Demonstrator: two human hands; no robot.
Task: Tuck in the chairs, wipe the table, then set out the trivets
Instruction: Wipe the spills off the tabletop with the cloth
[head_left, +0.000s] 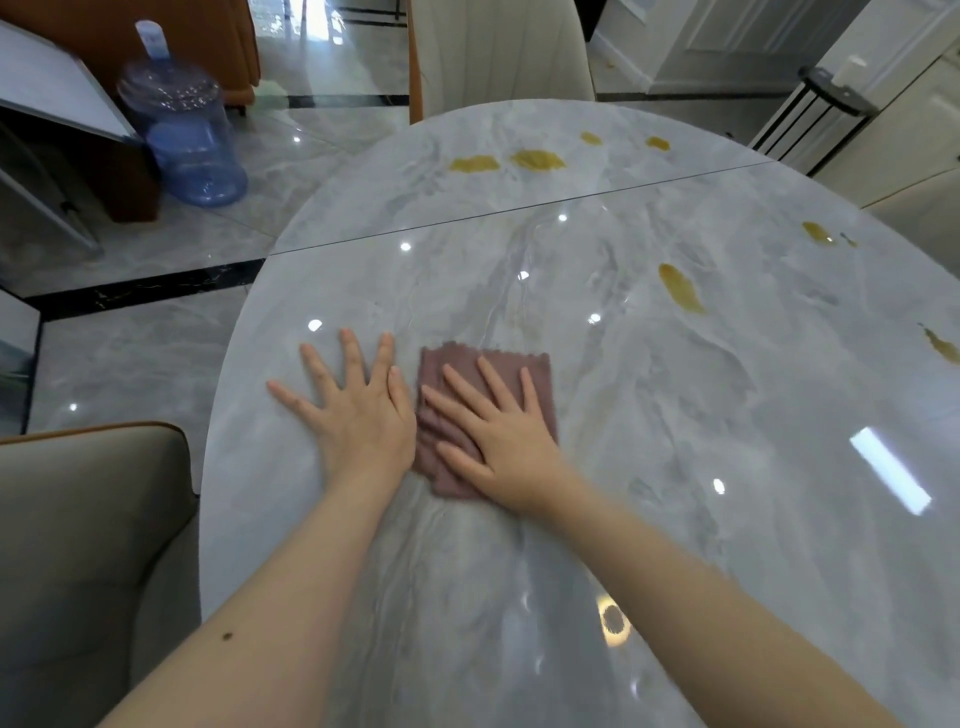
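Right hand (501, 436) lies flat, fingers straight and spread, pressing a folded mauve cloth (485, 410) on the marble table (649, 441); the cloth's scalloped far edge shows beyond the fingertips. Left hand (353, 410) is just beside it, palm down on the bare tabletop, fingers splayed wide, holding nothing, its thumb right at the cloth's left edge. Both forearms reach in from the near edge, bare. Yellow-brown spills sit farther out: two bigger patches (506, 162) past the seam across the table, small spots near the far rim, a streak (680, 288) and more blots toward the right edge, all well apart from the cloth. Beige chair (93, 545) stands at the table's near left, its back close to the rim; another pale chair (498, 52) at the far end. Blue water jug (182, 130) stands on the glossy floor at far left. No trivets visible.
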